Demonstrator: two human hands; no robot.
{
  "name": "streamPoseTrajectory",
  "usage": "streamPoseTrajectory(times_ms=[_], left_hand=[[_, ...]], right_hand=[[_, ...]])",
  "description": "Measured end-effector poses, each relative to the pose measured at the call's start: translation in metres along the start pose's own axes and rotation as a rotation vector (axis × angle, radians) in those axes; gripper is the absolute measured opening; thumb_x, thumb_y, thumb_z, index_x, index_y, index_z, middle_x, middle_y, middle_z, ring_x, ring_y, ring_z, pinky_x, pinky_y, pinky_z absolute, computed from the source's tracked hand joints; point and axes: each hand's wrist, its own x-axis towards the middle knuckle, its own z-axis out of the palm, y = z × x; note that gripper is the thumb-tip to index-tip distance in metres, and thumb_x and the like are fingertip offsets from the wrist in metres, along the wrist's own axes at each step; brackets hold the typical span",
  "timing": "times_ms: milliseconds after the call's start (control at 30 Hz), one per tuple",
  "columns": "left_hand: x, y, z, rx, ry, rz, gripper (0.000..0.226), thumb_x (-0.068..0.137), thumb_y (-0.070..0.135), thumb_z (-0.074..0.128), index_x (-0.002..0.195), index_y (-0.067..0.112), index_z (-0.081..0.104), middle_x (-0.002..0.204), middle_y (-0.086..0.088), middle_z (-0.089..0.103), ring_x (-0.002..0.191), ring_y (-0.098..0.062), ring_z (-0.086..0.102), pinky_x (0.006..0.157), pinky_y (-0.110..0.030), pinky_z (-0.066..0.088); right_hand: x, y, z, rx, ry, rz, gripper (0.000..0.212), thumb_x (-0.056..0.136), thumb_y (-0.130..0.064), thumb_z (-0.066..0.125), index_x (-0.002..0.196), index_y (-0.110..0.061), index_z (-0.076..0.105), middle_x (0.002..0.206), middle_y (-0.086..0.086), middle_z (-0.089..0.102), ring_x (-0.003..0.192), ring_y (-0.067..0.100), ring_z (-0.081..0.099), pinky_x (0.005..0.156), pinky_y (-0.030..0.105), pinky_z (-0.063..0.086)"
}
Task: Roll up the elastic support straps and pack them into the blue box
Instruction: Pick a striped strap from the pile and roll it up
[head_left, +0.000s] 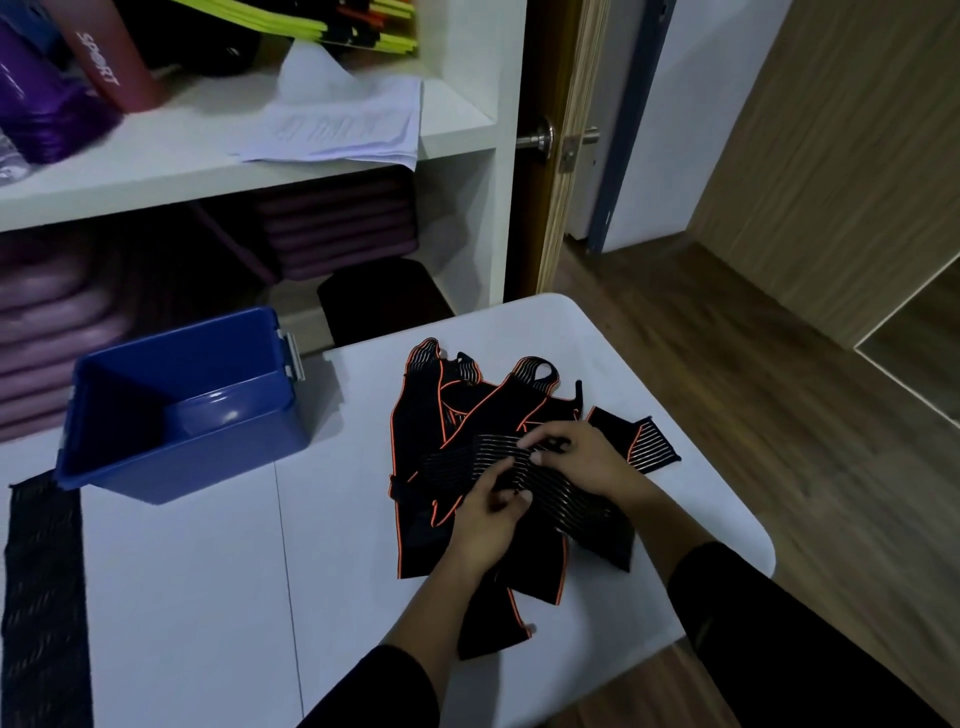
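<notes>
As a person sorts a heap of black, orange-edged straps (498, 405) on a white table (208, 597), both hands work one ribbed strap (566, 506) lying across the top of the heap. The left hand (488, 519), at 6 o'clock of the heap, curls its fingers round the strap's middle. The right hand (576, 457), at 3 o'clock, pinches the strap nearer its upper end between thumb and fingertips. No roll shows yet: the strap lies flat and slack between the two grips, which suggests the step in hand is singling out one strap and finding an end to start rolling from. The blue box (223, 447) stands open at 10 o'clock from the hands, well apart from the heap. As far as its inside shows, it holds no straps, so the packing appears barely begun. Another dark strap (44, 597) lies flat along the table's edge at 8 o'clock, near the box's front corner. The next move likely calls for freeing the held strap from those tangled beneath it. One end then needs tucking over and turning tight and even, so the roll does not spring open on the way to the box.
</notes>
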Motion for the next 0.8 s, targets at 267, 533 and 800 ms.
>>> streamPoseTrajectory(times_ms=[267,533,800], left_hand=[[-0.008,0.043,-0.022,-0.202,0.173,0.158,0.039,0.087,-0.002,0.056,0.113,0.026,0.063,0.11,-0.004,0.066,0.097,-0.018,0.065,0.087,-0.034,0.055],[-0.032,0.075,-0.083,-0.203,0.425,0.302,0.035,0.085,-0.001,0.058,0.098,0.029,0.07,0.101,-0.003,0.069,0.091,-0.024,0.065,0.075,-0.034,0.054],[-0.08,0.091,-0.157,-0.102,0.692,0.475,0.03,0.085,0.015,0.062,0.105,0.038,0.065,0.108,0.002,0.067,0.1,-0.015,0.063,0.087,-0.039,0.054]], right_hand=[[0.003,-0.044,0.012,0.436,0.0,0.028,0.027,0.091,-0.004,0.055,0.108,-0.02,0.069,0.108,0.007,0.065,0.101,0.017,0.062,0.083,0.02,0.051],[0.001,-0.099,0.037,0.439,-0.265,-0.092,0.054,0.087,0.0,0.06,0.124,-0.039,0.056,0.126,0.003,0.052,0.109,0.015,0.059,0.085,0.026,0.054],[0.018,-0.181,0.11,0.579,-0.377,-0.205,0.057,0.086,0.01,0.054,0.129,-0.027,0.055,0.126,0.006,0.06,0.106,0.016,0.064,0.081,0.021,0.053]])
